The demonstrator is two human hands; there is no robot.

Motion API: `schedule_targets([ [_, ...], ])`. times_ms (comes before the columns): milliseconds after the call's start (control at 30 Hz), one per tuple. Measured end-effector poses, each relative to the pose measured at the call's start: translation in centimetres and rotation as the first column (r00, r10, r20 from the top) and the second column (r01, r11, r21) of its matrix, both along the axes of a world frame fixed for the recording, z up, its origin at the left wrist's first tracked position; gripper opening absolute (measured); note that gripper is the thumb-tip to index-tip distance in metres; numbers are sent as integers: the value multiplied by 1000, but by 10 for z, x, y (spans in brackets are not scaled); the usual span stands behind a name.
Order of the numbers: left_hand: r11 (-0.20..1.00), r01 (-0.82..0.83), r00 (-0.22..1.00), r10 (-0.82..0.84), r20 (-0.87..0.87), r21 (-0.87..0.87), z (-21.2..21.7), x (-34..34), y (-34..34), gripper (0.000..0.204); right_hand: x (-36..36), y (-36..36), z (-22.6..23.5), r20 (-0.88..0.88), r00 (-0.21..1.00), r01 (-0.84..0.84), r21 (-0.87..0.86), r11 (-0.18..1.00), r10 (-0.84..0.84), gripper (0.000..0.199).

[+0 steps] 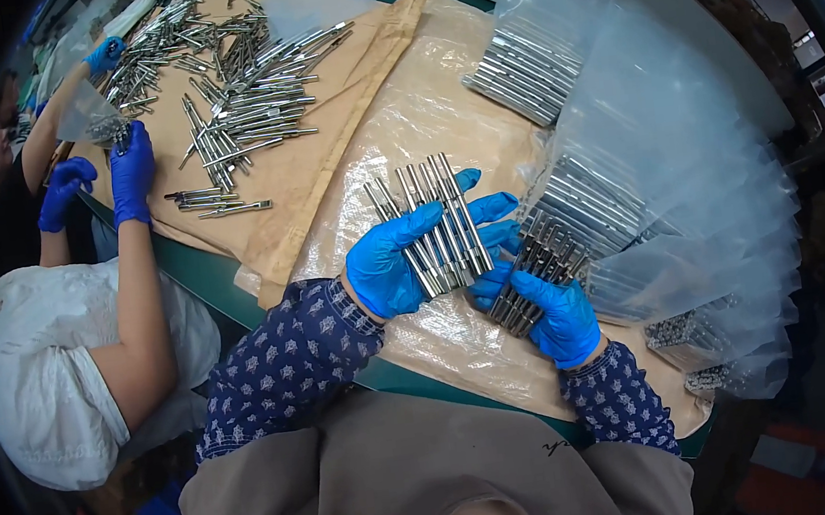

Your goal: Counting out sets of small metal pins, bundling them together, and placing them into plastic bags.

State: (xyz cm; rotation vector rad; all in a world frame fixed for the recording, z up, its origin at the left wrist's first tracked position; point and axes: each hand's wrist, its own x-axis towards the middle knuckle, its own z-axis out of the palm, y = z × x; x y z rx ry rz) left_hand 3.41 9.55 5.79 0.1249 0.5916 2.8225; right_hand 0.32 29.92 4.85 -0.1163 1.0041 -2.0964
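My left hand [386, 268], in a blue glove, holds a row of shiny metal rods [442, 229] side by side. The thumb lies over them and the fingertips show past their far side. Close by on the right, my gloved right hand [562, 322] is closed around a thicker bundle of metal rods [538, 280], tilted and darker-looking, with stepped ends. The right fingers are partly hidden behind this bundle. Both hands are above a clear plastic sheet on brown paper [431, 341].
Clear plastic bags packed with rods [593, 203] fan out on the right, with another packed bag [524, 70] farther back. A large heap of loose rods [261, 102] covers brown paper at the far left. Beside me, a co-worker's purple-gloved hand [132, 171] holds a small bag.
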Motion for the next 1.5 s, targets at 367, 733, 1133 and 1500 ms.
schedule_targets([
  [367, 970, -38, 999, 45, -23, 240, -7, 16, -19, 84, 3, -8, 11, 198, 939, -246, -188, 951, 282, 83],
  [733, 983, -42, 998, 51, -47, 178, -3, 13, -23, 95, 2, -13, 12, 314, 911, -127, -401, 907, 267, 109],
  [1133, 976, -100, 995, 99, 17, 196, -12, 9, -23, 102, 3, -14, 5, 348, 895, -116, -425, 898, 280, 112],
  [1500, 970, -139, 990, 133, 43, 198, -4, 15, -19, 101, 7, -8, 15, 346, 877, -116, -520, 846, 333, 116],
])
